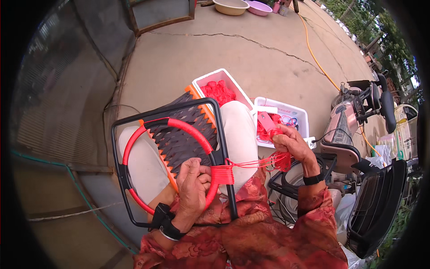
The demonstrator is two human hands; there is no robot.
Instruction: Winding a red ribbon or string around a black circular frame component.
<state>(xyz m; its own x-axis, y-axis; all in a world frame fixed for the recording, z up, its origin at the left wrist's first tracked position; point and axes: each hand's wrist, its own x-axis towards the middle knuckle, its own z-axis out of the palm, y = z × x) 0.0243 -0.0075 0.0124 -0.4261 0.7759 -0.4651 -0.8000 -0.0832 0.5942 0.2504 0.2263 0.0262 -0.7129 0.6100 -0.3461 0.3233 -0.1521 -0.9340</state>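
Observation:
A black square metal frame (170,107) rests across my lap, with a round ring (190,130) inside it, largely wrapped in red. Close to the ring's right side, my left hand (191,186) is closed with thumb and finger pinched; what they hold is hidden. Red cord wrapping (222,175) bridges the ring and the frame's right bar beside it. Several red strands run from there to my right hand (293,143), which is closed on a loose bundle of red cord (282,161).
Under the frame lies black webbing on an orange frame (209,114). Ahead stand a white box of red cord (242,92) and a second white box (289,106) holding red cord and a pink flat object (267,121). An electric scooter (342,123) stands right; a panelled wall (67,89) left.

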